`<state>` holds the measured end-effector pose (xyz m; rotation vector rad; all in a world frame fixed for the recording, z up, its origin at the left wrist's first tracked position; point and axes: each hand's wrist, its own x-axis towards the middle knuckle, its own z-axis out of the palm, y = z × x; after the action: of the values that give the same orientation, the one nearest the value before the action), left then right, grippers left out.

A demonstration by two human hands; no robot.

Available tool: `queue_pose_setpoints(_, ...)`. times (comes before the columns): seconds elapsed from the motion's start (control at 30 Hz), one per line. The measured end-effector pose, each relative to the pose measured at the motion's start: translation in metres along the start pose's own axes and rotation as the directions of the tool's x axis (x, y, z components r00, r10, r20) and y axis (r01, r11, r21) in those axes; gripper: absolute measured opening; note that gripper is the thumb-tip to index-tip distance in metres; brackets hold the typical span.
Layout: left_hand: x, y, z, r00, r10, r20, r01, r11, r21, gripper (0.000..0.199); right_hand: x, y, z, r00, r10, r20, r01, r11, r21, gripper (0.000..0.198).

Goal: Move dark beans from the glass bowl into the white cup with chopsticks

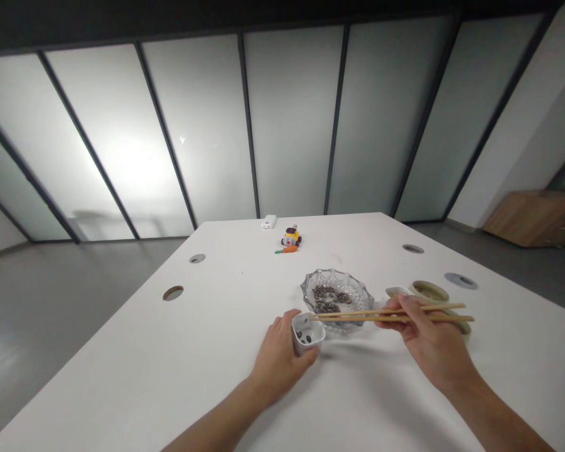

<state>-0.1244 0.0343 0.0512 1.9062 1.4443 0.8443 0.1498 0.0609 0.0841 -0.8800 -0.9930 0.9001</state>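
My left hand [280, 358] grips a small white cup [307, 333] tilted toward me, with a few dark seeds inside. My right hand [428, 342] holds a pair of wooden chopsticks [386, 314] level, their tips pointing left and resting just over the cup's rim. Behind the cup stands a clear glass bowl [353, 289] holding several dark seeds. Both hands rest low over the white table [169, 364].
A round beige dish [430, 292] and a small white dish [398, 291] sit right of the glass bowl. Farther back lie a yellow toy [291, 236], an orange toy carrot [287, 250] and a white box [269, 221]. Cable holes [173, 292] dot the tabletop.
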Motion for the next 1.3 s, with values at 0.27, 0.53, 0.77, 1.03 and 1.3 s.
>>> queue_pose_setpoints(0.27,-0.001,-0.001,-0.001,1.000,-0.011,-0.002,0.011,1.000,0.020,0.057,-0.005,-0.006,-0.006,0.892,-0.431,0.139,0.409,0.635,-0.655,0.050)
queue_pose_setpoints(0.53,0.000,0.000,0.000,1.000,-0.002,-0.001,0.002,1.000,0.022,0.055,-0.011,-0.005,-0.006,0.759,-0.473,0.447,0.641,0.425,-0.639,0.036)
queue_pose_setpoints(0.77,0.000,0.002,-0.002,1.000,-0.010,0.000,0.010,1.000,0.013,0.054,-0.011,-0.009,-0.003,0.726,-0.486,0.487,0.684,0.435,-0.586,0.025)
queue_pose_setpoints(1.03,0.000,0.002,-0.001,1.000,-0.016,0.005,0.015,1.000,0.013,0.056,-0.010,-0.004,-0.008,0.731,-0.523,0.439,0.674,0.448,-0.588,0.023)
queue_pose_setpoints(1.3,0.000,0.006,-0.003,1.000,-0.022,0.000,0.022,1.000,0.020,0.056,-0.012,-0.010,-0.002,0.768,-0.385,0.512,0.635,0.565,-0.528,0.026)
